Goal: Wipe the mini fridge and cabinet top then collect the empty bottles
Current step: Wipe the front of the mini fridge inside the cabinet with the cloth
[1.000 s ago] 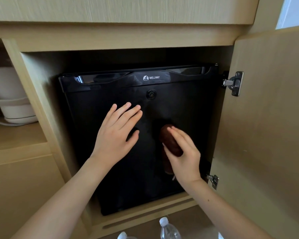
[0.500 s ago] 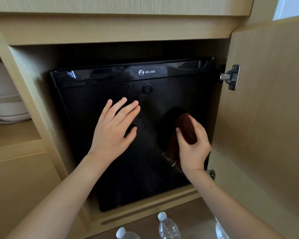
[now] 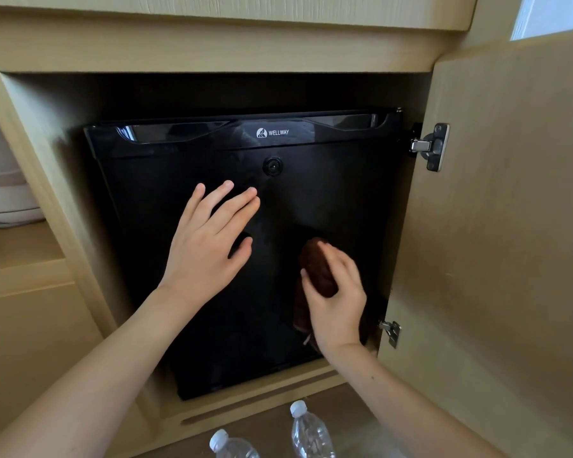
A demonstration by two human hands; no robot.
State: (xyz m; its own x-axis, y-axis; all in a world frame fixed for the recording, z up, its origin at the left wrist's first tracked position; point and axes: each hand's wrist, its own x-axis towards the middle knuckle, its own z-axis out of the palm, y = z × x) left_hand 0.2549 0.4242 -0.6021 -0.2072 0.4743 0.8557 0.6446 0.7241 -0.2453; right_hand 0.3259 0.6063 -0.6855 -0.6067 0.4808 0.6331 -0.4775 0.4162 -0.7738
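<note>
1. Since half a second ago, the brown cloth (image 3: 318, 269) has been drawn slightly leftward and downward across the door of the mini fridge (image 3: 212, 153). It is clamped in the right hand (image 3: 339, 305), whose fingers are curled over it, low on the door's right part.
2. The left hand (image 3: 209, 246) is laid flat on the door with fingers straight and spread, and nothing is held. Fresh fingermarks could be left on the glossy black where it presses.
3. A loose tail of cloth hangs below the right hand. It could be snagged on the lower hinge (image 3: 391, 332) if a stroke is carried far right.
4. Capped bottles (image 3: 310, 431) stand on the floor beneath the forearms and could be toppled by a lowered elbow.
</note>
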